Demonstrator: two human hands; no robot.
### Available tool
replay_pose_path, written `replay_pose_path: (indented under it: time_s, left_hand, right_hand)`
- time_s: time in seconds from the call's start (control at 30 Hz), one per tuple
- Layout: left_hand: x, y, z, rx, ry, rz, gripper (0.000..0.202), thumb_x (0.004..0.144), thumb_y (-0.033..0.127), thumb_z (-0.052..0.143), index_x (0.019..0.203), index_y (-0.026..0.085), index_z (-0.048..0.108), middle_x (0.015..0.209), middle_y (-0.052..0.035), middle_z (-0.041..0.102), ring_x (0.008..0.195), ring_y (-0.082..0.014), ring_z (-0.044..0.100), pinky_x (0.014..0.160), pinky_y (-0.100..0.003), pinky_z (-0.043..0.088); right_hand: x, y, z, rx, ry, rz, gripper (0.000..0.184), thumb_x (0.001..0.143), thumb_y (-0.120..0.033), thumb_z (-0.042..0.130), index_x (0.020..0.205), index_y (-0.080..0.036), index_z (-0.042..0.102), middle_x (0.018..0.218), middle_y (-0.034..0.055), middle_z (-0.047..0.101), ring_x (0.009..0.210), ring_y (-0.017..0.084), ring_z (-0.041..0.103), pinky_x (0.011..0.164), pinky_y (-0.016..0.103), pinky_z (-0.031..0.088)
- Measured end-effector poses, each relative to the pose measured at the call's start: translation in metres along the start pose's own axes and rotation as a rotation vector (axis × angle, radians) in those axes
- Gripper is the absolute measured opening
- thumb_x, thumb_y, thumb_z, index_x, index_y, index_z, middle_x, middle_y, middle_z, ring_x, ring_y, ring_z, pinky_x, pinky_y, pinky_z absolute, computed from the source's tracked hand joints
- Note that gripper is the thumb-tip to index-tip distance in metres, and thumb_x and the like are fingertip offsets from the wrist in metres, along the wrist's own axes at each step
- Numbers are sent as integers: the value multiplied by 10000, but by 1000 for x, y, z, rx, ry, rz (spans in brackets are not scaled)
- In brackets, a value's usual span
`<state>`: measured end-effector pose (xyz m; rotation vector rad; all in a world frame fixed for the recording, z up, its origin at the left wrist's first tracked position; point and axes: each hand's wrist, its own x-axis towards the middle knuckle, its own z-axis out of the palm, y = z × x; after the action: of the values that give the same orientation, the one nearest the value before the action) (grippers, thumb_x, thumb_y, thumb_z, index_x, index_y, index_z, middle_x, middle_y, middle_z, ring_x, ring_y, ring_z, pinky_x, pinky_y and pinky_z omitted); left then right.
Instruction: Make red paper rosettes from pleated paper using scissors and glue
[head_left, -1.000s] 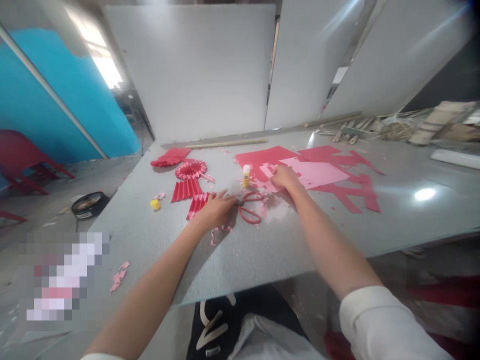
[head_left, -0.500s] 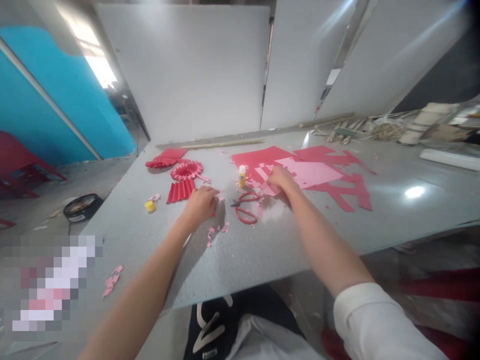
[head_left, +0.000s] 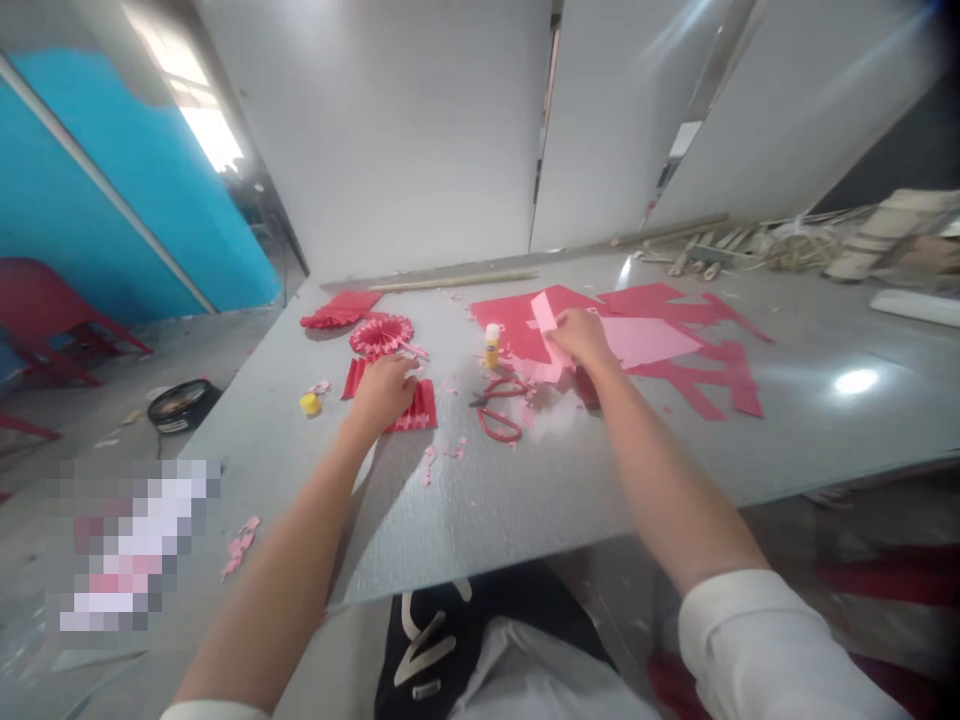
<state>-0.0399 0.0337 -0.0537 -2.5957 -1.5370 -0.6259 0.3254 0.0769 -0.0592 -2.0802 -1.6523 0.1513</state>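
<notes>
Grey desk: left hand spread flat on pleated red paper; right hand in narrow pinch on pink paper strip, strip running toward 11 o'clock; red-handled scissors between hands.

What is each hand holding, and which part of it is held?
The right hand pinches a pink paper piece near its lower end. The left hand lies on a pleated red paper fan; a real grip cannot be told.

2 hands, 1 glue stk, 1 pr scissors.

The left hand rests on pleated paper
</notes>
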Motion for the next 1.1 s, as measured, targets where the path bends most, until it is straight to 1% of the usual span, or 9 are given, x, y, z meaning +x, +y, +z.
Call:
replay_pose_path:
  time_s: [0.1, 0.23, 0.4, 0.5, 0.6, 0.73, 0.8, 0.93, 1.1]
  left_hand:
    - [0, -5, -10, 3, 18, -30, 371, 836, 156, 532, 1143, 142, 739, 1159, -122, 741, 1092, -283, 678, 989, -388, 513]
    - [-1, -9, -19, 25, 3, -64, 355, 846, 172, 538, 1136, 146, 741, 1114, -118, 751, 1053, -283, 685, 957, -380, 521]
    - [-3, -2, -14, 28, -83, -35, 360, 871, 187, 525, 1168, 135, 722, 1156, -138, 733, 1111, -287, 663, 1000, -397, 500]
    - [-5, 4, -5, 5, -167, 48, 352, 905, 249, 532, 1197, 160, 708, 1201, -139, 713, 1174, -294, 631, 1027, -418, 483]
    - [-6, 6, 2, -18, -211, 141, 326, 913, 310, 558, 1180, 201, 711, 1209, -133, 698, 1194, -305, 609, 1017, -441, 481]
    - [-6, 6, 4, -38, -201, 145, 241, 897, 278, 572, 1056, 215, 742, 1107, -129, 714, 1132, -300, 626, 978, -437, 494]
    - [-6, 6, 3, -19, -202, 133, 230, 899, 258, 559, 1021, 206, 747, 1077, -129, 719, 1113, -299, 632, 970, -425, 494]
    - [-5, 7, 0, 31, -196, 96, 273, 915, 251, 526, 1073, 183, 738, 1094, -139, 723, 1094, -299, 646, 950, -405, 501]
    - [-5, 3, 0, 56, -161, 31, 323, 926, 256, 514, 1160, 161, 715, 1085, -147, 733, 1081, -287, 665, 951, -393, 504]
  right_hand:
    - [3, 4, 0, 25, 122, 13, 150, 766, -290, 690, 863, -183, 729, 939, 123, 758, 904, 271, 682, 791, 323, 495]
    - [4, 8, 2, 96, 200, 69, 273, 733, -269, 733, 993, -185, 743, 1051, 114, 759, 994, 280, 684, 877, 354, 506]
    - [-6, -7, -10, 162, 271, 39, 298, 764, -223, 708, 1053, -161, 745, 1076, 120, 761, 1031, 277, 679, 920, 354, 490]
    - [-16, -23, -21, 196, 46, -82, 173, 782, -229, 709, 936, -182, 772, 1041, 84, 772, 958, 231, 688, 843, 293, 487]
    - [-26, -34, -27, 100, -165, -153, 162, 751, -174, 725, 899, -209, 781, 1003, 53, 777, 877, 199, 688, 734, 268, 464]
    - [-33, -36, -29, 7, -683, -255, 35, 709, -190, 767, 728, -218, 766, 768, 22, 744, 653, 149, 638, 608, 255, 431]
    - [-38, -38, -28, 25, -874, -258, 82, 699, -253, 802, 666, -203, 746, 691, 29, 715, 565, 128, 594, 569, 254, 425]
    - [-54, -53, -25, -28, -957, -143, 292, 669, -424, 857, 600, -183, 705, 625, 61, 693, 531, 150, 614, 547, 272, 457]
    - [-76, -76, -24, -115, -936, -106, 335, 582, -387, 928, 569, -185, 660, 619, 69, 691, 612, 208, 695, 597, 307, 530]
